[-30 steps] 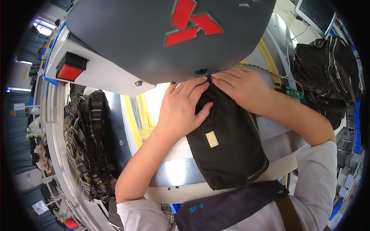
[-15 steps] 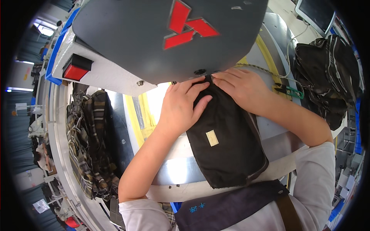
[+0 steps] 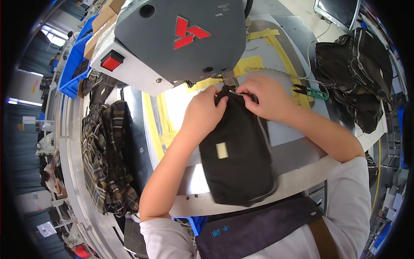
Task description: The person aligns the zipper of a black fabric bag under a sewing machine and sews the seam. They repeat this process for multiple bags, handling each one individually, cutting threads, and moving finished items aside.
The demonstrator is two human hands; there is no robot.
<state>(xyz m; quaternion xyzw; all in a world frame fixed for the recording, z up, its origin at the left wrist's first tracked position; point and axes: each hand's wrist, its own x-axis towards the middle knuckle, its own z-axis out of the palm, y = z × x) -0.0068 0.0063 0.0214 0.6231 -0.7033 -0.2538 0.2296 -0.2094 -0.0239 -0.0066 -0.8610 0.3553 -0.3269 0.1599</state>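
Observation:
A black fabric pouch (image 3: 241, 172) with a zipper down its right side and a small pale label (image 3: 222, 150) lies lengthwise in front of a grey sewing machine head (image 3: 185, 56). My left hand (image 3: 202, 111) pinches its far left corner between thumb and fingers. At the far right corner my right hand (image 3: 268, 98) has its fingers curled closed on the fabric beside the zipper end. The pouch's far end sits just in front of the presser foot (image 3: 228, 79). Its near end reaches over the table's front edge.
Green-handled thread snips (image 3: 317, 93) and a braided cord lie to the right, beside piled black zippered fabric pieces (image 3: 355, 77). Plaid and black cloth (image 3: 105, 155) is heaped at the left. A blue bin (image 3: 75, 80) stands behind it. Yellow tape (image 3: 295, 69) marks the work plate.
The pouch's far end has come out from under the machine head, and the zipper end now shows. Both hands have closed on its corners. The whole view has shifted, revealing more behind the machine.

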